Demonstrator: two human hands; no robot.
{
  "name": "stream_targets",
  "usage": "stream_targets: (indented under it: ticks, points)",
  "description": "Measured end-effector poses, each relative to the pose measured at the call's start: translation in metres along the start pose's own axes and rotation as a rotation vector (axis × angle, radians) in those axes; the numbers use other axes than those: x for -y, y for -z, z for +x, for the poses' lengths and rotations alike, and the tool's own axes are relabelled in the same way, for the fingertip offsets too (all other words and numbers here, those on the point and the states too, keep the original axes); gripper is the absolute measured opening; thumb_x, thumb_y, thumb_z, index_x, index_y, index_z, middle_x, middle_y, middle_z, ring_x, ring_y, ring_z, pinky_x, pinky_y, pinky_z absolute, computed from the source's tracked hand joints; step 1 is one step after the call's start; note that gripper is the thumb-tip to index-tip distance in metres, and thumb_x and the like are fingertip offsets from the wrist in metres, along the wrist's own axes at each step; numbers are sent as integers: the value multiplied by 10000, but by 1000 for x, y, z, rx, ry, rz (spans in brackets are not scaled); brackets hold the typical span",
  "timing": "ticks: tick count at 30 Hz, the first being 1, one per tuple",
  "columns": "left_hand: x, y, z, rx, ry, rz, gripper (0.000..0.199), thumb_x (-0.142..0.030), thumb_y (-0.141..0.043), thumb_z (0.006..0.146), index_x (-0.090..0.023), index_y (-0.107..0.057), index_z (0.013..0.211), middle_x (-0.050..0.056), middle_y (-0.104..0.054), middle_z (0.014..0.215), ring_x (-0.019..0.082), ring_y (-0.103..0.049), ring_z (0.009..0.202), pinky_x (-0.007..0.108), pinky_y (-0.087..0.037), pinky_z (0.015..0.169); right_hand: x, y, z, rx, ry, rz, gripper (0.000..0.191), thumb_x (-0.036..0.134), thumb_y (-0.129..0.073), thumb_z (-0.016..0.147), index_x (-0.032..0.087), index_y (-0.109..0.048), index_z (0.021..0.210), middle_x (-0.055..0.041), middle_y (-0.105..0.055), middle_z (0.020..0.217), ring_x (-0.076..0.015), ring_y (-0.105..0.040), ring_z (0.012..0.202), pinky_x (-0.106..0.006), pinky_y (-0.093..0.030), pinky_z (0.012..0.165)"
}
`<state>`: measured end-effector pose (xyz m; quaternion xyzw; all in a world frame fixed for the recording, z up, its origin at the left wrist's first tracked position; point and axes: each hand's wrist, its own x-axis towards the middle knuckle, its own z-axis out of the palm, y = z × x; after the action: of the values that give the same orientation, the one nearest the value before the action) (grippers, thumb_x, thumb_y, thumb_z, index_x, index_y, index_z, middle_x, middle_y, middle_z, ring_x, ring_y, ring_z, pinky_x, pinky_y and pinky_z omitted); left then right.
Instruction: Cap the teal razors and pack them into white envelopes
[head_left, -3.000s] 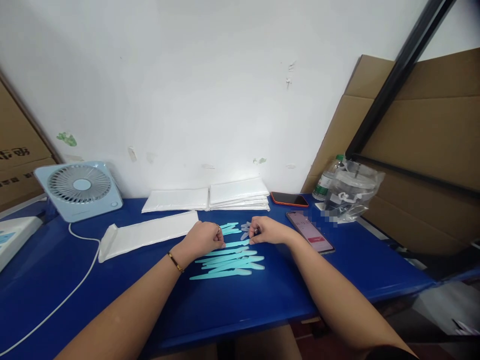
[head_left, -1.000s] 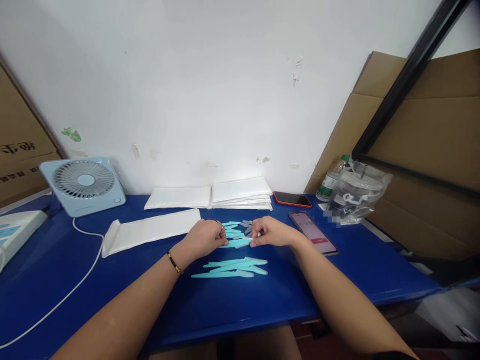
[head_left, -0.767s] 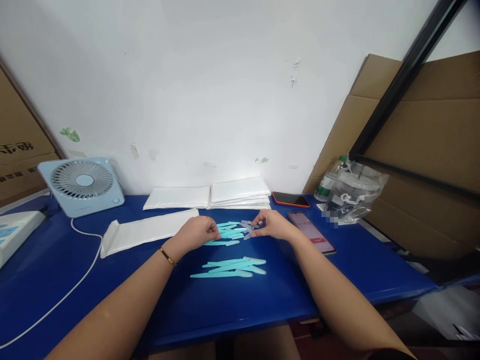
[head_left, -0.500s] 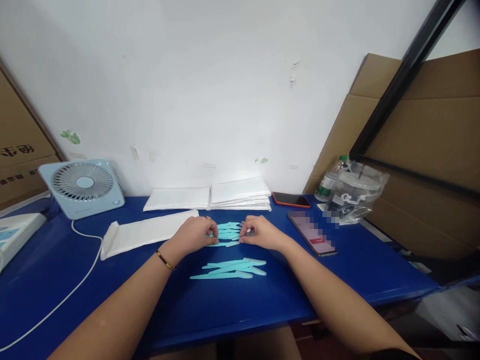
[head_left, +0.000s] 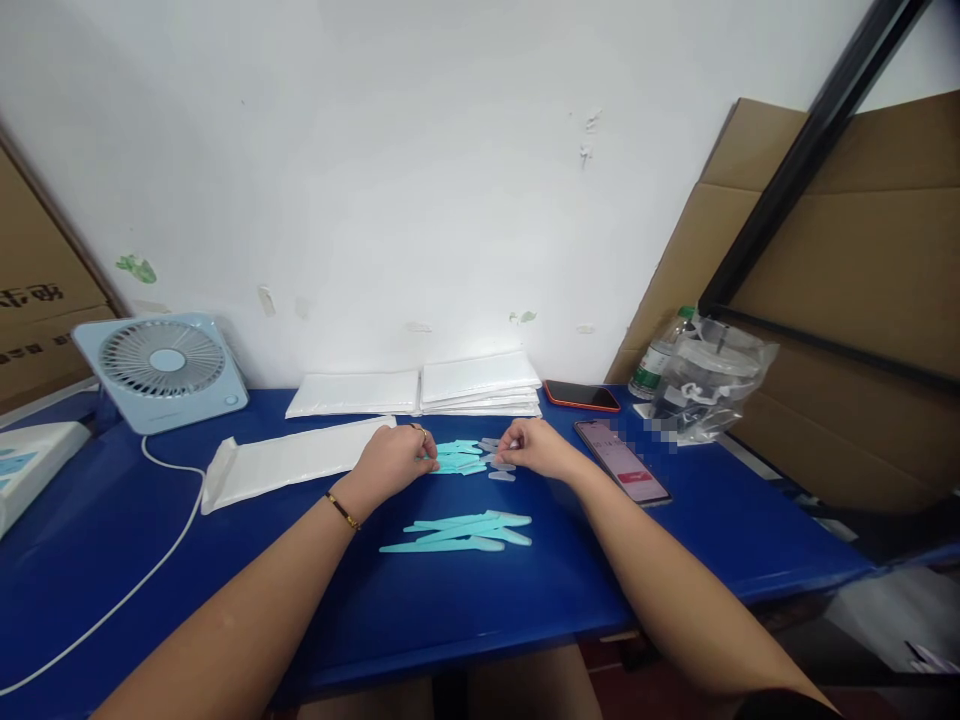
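Note:
A small pile of turquoise eyebrow razors [head_left: 459, 458] lies on the blue table. My left hand [head_left: 394, 458] is at their left end, with thumb and fingers pinched on the handle of one razor. Just right of the pile lie several small clear blade caps [head_left: 502, 476]. Over these caps is my right hand [head_left: 536, 448], its fingertips pressed together; what is between them, if anything, is too small to tell. Nearer to me is a second loose group of turquoise razors [head_left: 465, 528], with pale covers over their right ends.
Behind my left hand lies a white padded mailer [head_left: 292, 465]; more mailers [head_left: 480, 382] are stacked along the wall. A blue fan [head_left: 166, 370] stands left, its white cable across the table. On the right are two phones [head_left: 622, 460], a bottle [head_left: 654, 365] and a plastic bag [head_left: 712, 385].
My hands have moved apart, the right one going right and slightly up. The razor that stretched between them has shifted to the pile, and a clear cap now shows below my right fingers.

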<state>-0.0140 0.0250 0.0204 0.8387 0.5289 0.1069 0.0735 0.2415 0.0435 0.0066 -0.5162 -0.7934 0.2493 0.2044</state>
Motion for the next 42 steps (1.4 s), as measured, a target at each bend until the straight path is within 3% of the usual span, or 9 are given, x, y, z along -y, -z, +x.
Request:
stream_targets:
  ticks: [3,7,10,14,20,29,36,39,42]
  points:
    - [-7,3,-5,42,-37,-91,292,-484,-632,697,-220,-666,818,5,-657,821,159,-582,723,242,-356,597,3,12,-9,42,48,-21,261,392,-723,640,156,-703,750,-13,-633,700,-114,-518,606,-213,-349,536]
    - [-25,6,-17,263,-153,-168,333,-555,-635,666,-230,-678,727,-11,-653,735,140,-569,659,227,-335,530,14,18,-20,462,196,-63,333,468,-757,572,175,-725,725,-6,-635,710,-126,-537,641,-210,-364,547]
    - [-32,5,-22,322,-189,-154,318,-544,-662,642,-230,-679,688,-15,-653,703,135,-559,638,228,-321,505,17,13,-22,611,217,-121,305,447,-758,581,169,-719,700,4,-615,649,-114,-511,594,-211,-353,531]
    - [-28,2,-18,344,-188,-185,246,-460,-615,723,-223,-677,699,-17,-661,683,120,-554,608,220,-332,511,16,11,-19,513,197,-64,281,419,-740,623,155,-702,710,-1,-604,669,-112,-507,604,-209,-355,538]
    - [-19,5,-8,156,-178,-54,233,-409,-562,792,-216,-680,736,2,-675,735,133,-561,645,240,-324,569,8,14,-12,297,163,21,292,426,-747,621,157,-681,714,-7,-585,740,-115,-505,642,-215,-367,567]
    - [-11,6,-4,88,-198,57,240,-356,-528,825,-209,-671,700,1,-677,775,126,-557,636,255,-307,613,-1,13,-6,251,140,34,276,401,-757,607,152,-672,690,-6,-587,728,-112,-503,638,-215,-365,568]
    - [-3,9,-4,73,-98,76,209,-421,-622,737,-230,-683,795,11,-672,839,160,-584,729,261,-327,645,-16,20,-5,116,-13,79,305,403,-735,610,141,-688,758,-15,-644,676,-126,-535,610,-221,-368,542]
    - [-13,6,-8,132,-182,-17,240,-460,-649,703,-251,-683,816,-2,-663,854,152,-583,730,240,-336,622,-10,21,-8,74,42,27,252,385,-705,652,151,-692,745,-14,-641,693,-126,-544,632,-218,-369,555]
    - [-22,1,-11,265,-204,-53,177,-412,-645,715,-238,-676,711,-24,-662,713,129,-564,630,232,-344,606,2,22,-14,162,121,14,292,440,-689,670,158,-706,742,-23,-634,758,-123,-542,653,-216,-374,569]
